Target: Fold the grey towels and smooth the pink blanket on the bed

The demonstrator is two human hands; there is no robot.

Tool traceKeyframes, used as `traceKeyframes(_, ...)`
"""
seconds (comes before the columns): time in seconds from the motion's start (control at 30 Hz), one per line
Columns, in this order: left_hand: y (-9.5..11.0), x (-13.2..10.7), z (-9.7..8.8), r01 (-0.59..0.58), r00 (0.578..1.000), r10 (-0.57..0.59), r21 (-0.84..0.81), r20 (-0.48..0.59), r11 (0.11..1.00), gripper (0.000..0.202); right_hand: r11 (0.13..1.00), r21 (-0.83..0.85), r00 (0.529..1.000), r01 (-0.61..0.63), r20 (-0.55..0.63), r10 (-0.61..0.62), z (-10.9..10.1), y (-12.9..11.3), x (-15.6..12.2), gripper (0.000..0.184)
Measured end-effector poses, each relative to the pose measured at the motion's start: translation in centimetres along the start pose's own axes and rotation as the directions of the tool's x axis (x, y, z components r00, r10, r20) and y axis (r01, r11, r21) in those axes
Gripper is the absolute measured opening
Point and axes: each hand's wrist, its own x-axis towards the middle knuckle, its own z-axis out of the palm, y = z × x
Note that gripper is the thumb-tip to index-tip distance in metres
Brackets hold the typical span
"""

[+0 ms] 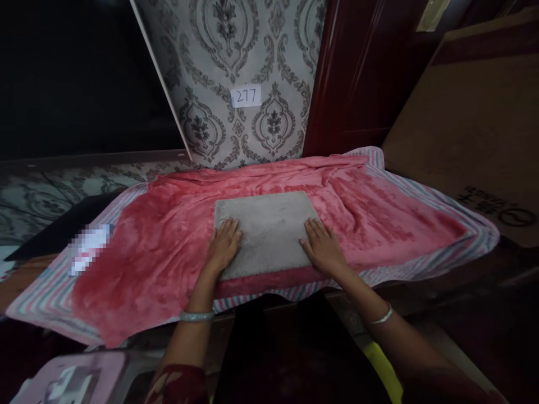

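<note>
Rests L hand point(224, 242) & R hand point(323, 246) flat, apart on gray cloth point(272, 233), prob. steadying both sides atop pink blanket point(155, 247).

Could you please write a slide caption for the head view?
The left hand and right hand rest at opposite edges of a gray fabric square on a pink blanket.

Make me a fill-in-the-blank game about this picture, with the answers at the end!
1. The left hand and right hand rest on a plush cloth whose colour is ____.
2. The number written on the paper note on the wallpaper is ____.
3. The sheet showing around the pink blanket is patterned with ____.
4. Counting the bangles on both arms gives ____.

Missing words: gray; 277; stripes; two.
</note>
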Motion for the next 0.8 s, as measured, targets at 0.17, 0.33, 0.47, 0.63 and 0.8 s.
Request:
traceKeyframes(0.17,1.2,-0.6,-0.6,-0.005,1.000,0.007,0.100,-0.010,0.995,0.056,0.997,0.078,1.000,0.011,0.025,-0.013,-1.8,-4.2,-1.6,0.059)
traceKeyframes(0.33,3.1,-3.8,-0.9,-0.064,0.997,0.071,0.242,-0.022,0.968,0.055,0.886,0.236,0.912,0.400,-0.001,-0.411,-1.2,-12.0,-3.1,0.063)
traceKeyframes(0.47,3.7,-5.5,-0.6,-0.064,0.998,0.068,0.303,-0.001,0.951,0.054,0.852,0.220,0.878,0.475,-0.050,-0.477,0.7,-12.3,-4.0,0.067)
traceKeyframes(0.63,3.6,-5.4,-0.5,-0.049,0.999,0.049,0.304,0.007,0.951,0.055,0.945,0.118,0.951,0.306,-0.090,-0.296,1.6,-5.7,-5.2,0.071)
traceKeyframes(0.8,3.5,-5.4,-0.4,-0.055,0.998,0.059,0.311,-0.005,0.949,0.058,0.990,0.037,0.978,0.133,-0.170,-0.125,1.7,-0.1,-7.2,0.071)
